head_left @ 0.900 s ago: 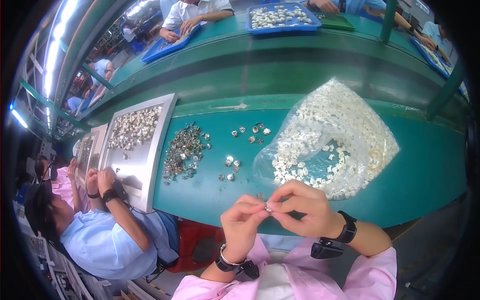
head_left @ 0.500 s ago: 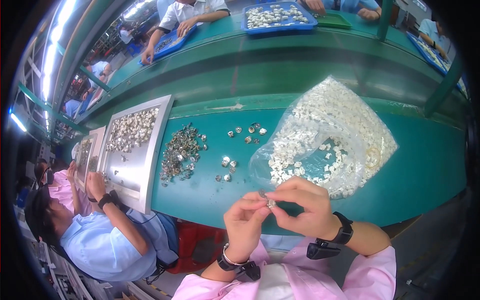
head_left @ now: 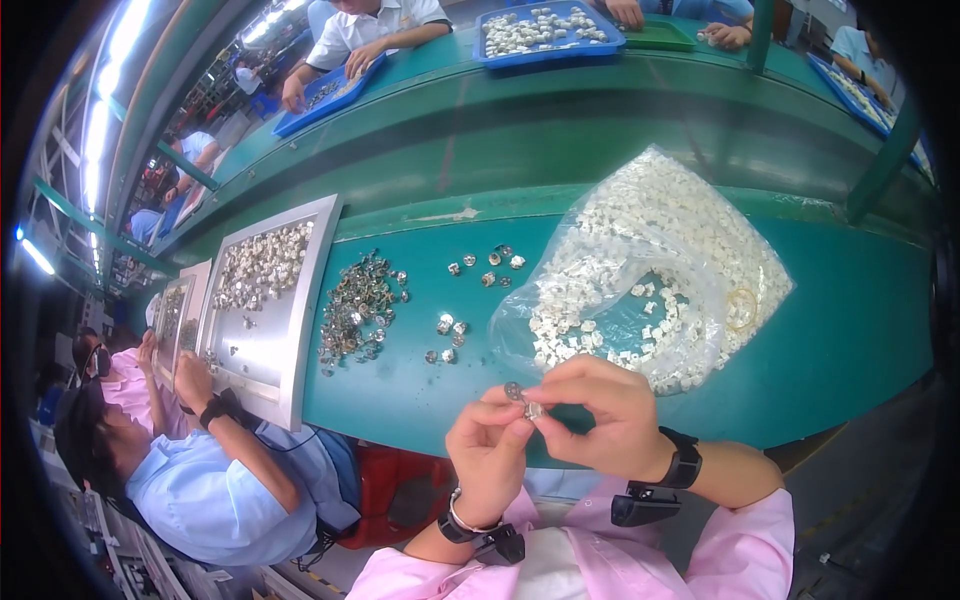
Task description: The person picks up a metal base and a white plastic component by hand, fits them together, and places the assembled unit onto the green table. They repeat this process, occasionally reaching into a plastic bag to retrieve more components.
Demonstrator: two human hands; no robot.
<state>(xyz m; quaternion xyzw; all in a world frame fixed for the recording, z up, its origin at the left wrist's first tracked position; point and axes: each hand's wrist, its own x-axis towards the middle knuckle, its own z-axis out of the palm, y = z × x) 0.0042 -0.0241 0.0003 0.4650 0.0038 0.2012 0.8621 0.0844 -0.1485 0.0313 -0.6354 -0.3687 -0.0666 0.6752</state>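
Both hands, left [head_left: 484,442] and right [head_left: 610,420], pinching small white piece [head_left: 534,410]; it sits between both sets of fingertips, equally near. Metal disc [head_left: 514,391] just beyond left fingertips, up-left of piece. Long axis: can't tell.

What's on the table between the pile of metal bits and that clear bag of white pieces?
In the head view, a farther cluster of small parts and a nearer cluster lie there.
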